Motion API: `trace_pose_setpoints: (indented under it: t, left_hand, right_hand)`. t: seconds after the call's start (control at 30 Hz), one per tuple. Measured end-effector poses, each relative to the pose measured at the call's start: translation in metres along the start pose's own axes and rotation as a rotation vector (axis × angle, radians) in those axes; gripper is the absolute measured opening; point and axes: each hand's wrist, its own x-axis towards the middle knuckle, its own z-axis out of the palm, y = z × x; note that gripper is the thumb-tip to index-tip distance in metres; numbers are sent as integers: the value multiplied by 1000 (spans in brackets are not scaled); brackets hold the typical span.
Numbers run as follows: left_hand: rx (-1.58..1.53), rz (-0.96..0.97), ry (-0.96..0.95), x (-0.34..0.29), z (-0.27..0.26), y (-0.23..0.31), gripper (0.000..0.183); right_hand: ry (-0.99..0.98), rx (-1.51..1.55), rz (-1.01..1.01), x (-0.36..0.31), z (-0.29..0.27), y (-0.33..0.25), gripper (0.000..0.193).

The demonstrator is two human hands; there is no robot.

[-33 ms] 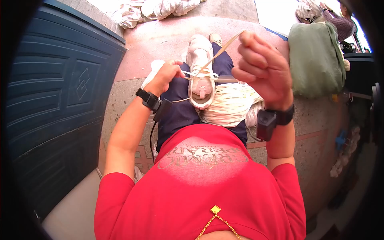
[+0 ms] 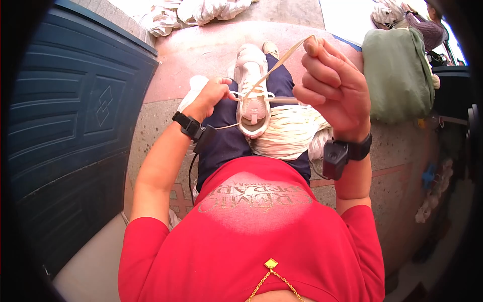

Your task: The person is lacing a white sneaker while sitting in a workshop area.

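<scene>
A white and pale pink sneaker (image 2: 254,107) rests on my lap, its toe pointing away from me. From its eyelets a flat cream shoelace (image 2: 284,58) runs up taut to the right. My right hand (image 2: 336,85) is raised beside the shoe, with its thumb and forefinger pinching the end of that lace. At the shoe's left side, my left hand (image 2: 210,95) has its fingers closed on a short piece of lace near the eyelets. A loose lace strand also trails from the shoe toward my left wrist.
A thick bundle of cream laces (image 2: 289,133) lies across my right thigh. To the right stands a stuffed green sack (image 2: 397,75), with another person (image 2: 432,32) behind it. A blue panelled door (image 2: 85,95) is on the left. White bundles (image 2: 201,10) lie on the floor ahead.
My right hand has shifted very slightly to the right and toward its lace end. The left hand and the shoe look almost unmoved.
</scene>
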Motion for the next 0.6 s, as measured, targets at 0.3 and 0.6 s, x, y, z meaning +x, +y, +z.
trace_pose_setpoints:
  t: [0.3, 0.6]
  left_hand:
    - [341, 198, 29, -9, 1, 13, 20]
    - [289, 490, -460, -49, 59, 41, 17]
  right_hand:
    - [-251, 13, -285, 8, 22, 7, 19]
    - [-116, -466, -328, 24, 13, 8, 20]
